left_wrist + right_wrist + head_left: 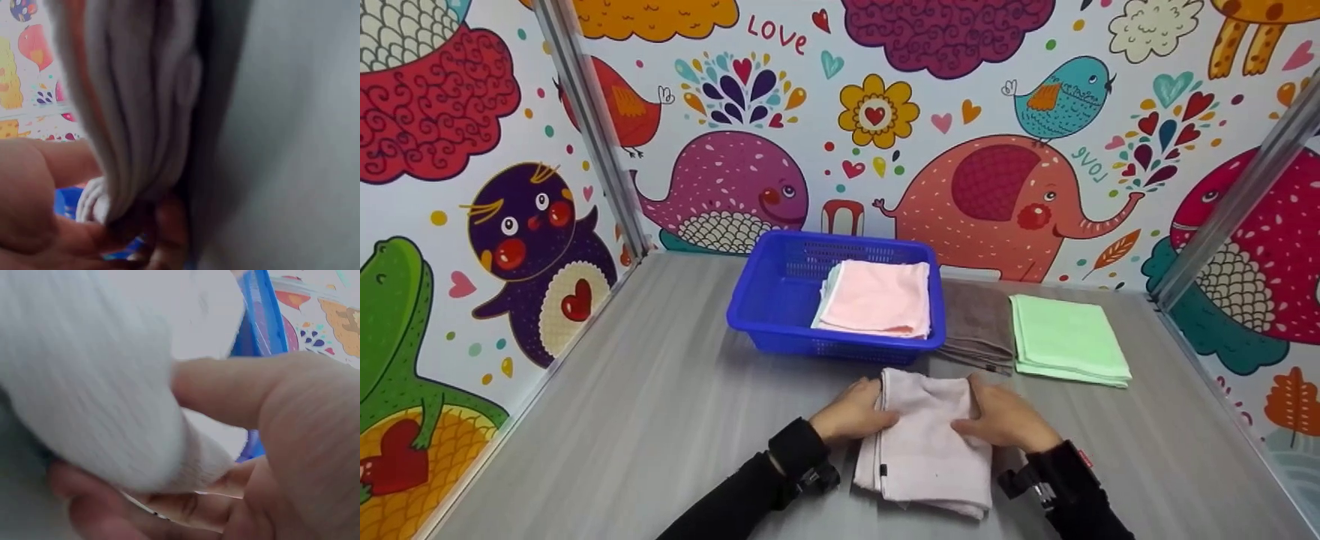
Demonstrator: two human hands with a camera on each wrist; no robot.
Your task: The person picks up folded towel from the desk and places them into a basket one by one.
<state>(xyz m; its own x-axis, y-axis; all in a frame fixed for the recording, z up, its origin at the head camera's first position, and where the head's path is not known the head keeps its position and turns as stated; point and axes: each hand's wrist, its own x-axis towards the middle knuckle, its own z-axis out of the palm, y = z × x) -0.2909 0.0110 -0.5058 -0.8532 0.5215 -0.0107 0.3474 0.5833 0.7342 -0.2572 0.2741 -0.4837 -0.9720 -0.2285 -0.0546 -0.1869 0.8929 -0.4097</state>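
Note:
A pale pink folded towel (934,442) with a small black tag lies in front of the basket, its far end lifted a little. My left hand (851,411) grips its left edge, thumb on top and fingers underneath. On the opposite edge my right hand (1009,416) holds it the same way. The left wrist view shows the stacked layers of the towel (140,101) between thumb and fingers. In the right wrist view, the thumb lies over the towel (95,394) and the fingers curl below it.
A blue plastic basket (780,341) stands behind the towel, with a pink folded towel (881,296) and others beneath it on its right side. To its right lie a brown folded towel (979,322) and a light green one (1069,337). Printed panels (840,97) wall the grey table (660,390).

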